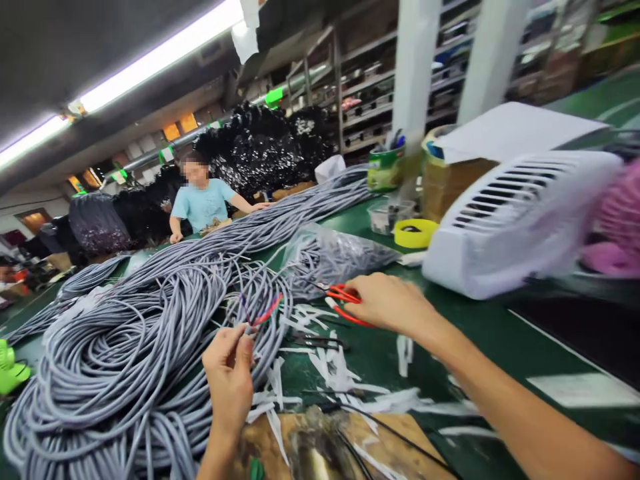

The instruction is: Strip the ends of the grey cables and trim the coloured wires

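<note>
Just left of lower centre, the left hand [230, 373] pinches a grey cable end [249, 330], its red wire [270, 311] slanting up-right toward red-handled scissors [343, 294] gripped by the right hand [390, 301].

A yellow ring [424, 239] lies beside a white slatted casing [515, 233].

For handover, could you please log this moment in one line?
left hand: holds grey cable | right hand: holds red-handled metal tool
</note>
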`<state>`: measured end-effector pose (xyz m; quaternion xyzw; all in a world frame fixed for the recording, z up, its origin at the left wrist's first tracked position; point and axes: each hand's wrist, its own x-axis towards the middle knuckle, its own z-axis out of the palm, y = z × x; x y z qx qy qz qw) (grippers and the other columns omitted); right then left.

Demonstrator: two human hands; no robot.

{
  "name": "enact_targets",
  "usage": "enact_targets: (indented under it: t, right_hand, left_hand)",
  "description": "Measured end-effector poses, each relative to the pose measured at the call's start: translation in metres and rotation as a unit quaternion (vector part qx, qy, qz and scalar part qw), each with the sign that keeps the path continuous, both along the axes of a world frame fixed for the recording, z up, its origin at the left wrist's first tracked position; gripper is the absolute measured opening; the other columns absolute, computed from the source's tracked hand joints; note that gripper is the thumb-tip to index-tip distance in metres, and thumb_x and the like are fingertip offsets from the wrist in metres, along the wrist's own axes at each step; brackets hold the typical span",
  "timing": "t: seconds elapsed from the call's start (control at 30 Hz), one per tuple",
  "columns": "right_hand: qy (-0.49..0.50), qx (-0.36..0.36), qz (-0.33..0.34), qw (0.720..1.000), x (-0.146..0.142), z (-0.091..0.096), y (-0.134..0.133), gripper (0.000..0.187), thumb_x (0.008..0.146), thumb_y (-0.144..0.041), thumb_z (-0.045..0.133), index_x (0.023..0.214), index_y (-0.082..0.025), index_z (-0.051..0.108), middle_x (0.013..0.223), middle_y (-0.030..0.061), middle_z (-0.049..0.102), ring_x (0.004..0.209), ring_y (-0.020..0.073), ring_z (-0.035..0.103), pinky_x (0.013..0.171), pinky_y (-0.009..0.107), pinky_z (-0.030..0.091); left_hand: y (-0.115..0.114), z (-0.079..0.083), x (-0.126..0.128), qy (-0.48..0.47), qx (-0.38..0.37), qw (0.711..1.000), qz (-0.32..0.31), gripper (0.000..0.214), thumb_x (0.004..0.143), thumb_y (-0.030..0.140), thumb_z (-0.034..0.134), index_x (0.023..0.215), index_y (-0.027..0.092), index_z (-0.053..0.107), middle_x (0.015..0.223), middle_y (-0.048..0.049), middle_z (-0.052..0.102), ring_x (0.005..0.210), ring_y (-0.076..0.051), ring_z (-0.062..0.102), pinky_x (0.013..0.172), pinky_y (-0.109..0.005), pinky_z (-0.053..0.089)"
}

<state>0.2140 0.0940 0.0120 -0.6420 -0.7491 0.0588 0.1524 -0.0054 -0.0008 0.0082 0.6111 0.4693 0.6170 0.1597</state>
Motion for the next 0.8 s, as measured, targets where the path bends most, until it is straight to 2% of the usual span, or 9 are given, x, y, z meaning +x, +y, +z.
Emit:
enact_targets:
  t: [0.07,0.13,0.23,0.33,0.43,0.6,0.7,0.8]
  right_hand:
    - [0.047,0.018,0.063,0.997,-0.005,0.005,-0.005,0.016,0.079,-0.024,0.048,0.08,-0.015,0.061,0.072,0.0037,0.065,0.067,0.0159,0.061,0.062,0.024,0.046]
    - [0.113,0.048,0.122,0.985,-0.016,0.006,-0.012,0.019,0.081,-0.028,0.043,0.083,-0.016,0.057,0.075,0.0014,0.063,0.067,0.0124,0.058,0.062,0.02,0.045]
    - [0.239,0.109,0.188,0.946,-0.032,0.002,-0.021,0.021,0.074,-0.038,0.047,0.065,-0.018,0.047,0.063,-0.0008,0.052,0.057,0.0117,0.048,0.055,0.021,0.042]
    - [0.325,0.127,0.244,0.905,-0.041,0.0,-0.028,0.024,0.069,-0.035,0.05,0.055,-0.02,0.036,0.054,-0.0038,0.04,0.05,0.0097,0.038,0.048,0.021,0.036]
    - [0.34,0.127,0.283,0.888,-0.044,-0.001,-0.032,0.022,0.068,-0.03,0.05,0.054,-0.02,0.036,0.053,-0.0045,0.038,0.049,0.009,0.035,0.047,0.02,0.033]
    - [0.316,0.149,0.33,0.877,-0.045,-0.007,-0.033,0.011,0.065,-0.02,0.053,0.057,-0.019,0.045,0.056,-0.0029,0.045,0.05,0.0096,0.04,0.047,0.02,0.035]
    - [0.286,0.185,0.351,0.872,-0.045,-0.012,-0.032,0.009,0.062,-0.014,0.057,0.061,-0.018,0.049,0.06,-0.0008,0.052,0.053,0.0108,0.046,0.049,0.02,0.038]
    - [0.258,0.228,0.364,0.865,-0.047,-0.017,-0.032,0.009,0.066,-0.018,0.061,0.067,-0.017,0.053,0.067,0.0031,0.059,0.06,0.0138,0.053,0.056,0.022,0.043]
  left_hand:
    - [-0.001,-0.003,-0.001,0.019,0.008,1.0,0.011,0.02,0.081,0.028,0.053,0.077,0.014,0.067,0.06,-0.0001,0.051,0.052,-0.01,0.045,0.048,-0.02,0.036]
    - [-0.002,-0.004,-0.001,0.03,0.01,0.999,0.014,0.021,0.083,0.029,0.05,0.077,0.015,0.066,0.064,-0.0014,0.053,0.056,-0.011,0.047,0.05,-0.021,0.036]
    - [-0.003,-0.005,-0.001,0.041,0.011,0.999,0.009,0.022,0.085,0.029,0.048,0.076,0.016,0.063,0.066,-0.0015,0.053,0.06,-0.013,0.048,0.054,-0.022,0.037]
    - [-0.004,-0.005,-0.001,0.063,0.007,0.998,0.003,0.023,0.087,0.029,0.045,0.078,0.016,0.061,0.066,-0.0015,0.053,0.062,-0.013,0.048,0.056,-0.023,0.036]
    - [-0.005,-0.004,-0.001,0.083,0.0,0.997,0.0,0.025,0.087,0.03,0.044,0.079,0.015,0.062,0.066,-0.0019,0.052,0.062,-0.014,0.047,0.057,-0.023,0.036]
    - [-0.008,-0.001,0.001,0.124,-0.02,0.992,-0.031,0.03,0.089,0.032,0.041,0.078,0.015,0.063,0.066,-0.0026,0.053,0.063,-0.014,0.047,0.06,-0.024,0.036]
    - [-0.008,0.002,0.002,0.14,-0.051,0.987,-0.064,0.034,0.089,0.034,0.039,0.076,0.015,0.064,0.065,-0.003,0.054,0.063,-0.014,0.047,0.06,-0.024,0.035]
    - [-0.008,0.004,0.003,0.122,-0.087,0.985,-0.089,0.041,0.088,0.042,0.039,0.068,0.014,0.062,0.061,-0.0022,0.051,0.058,-0.013,0.043,0.056,-0.024,0.033]
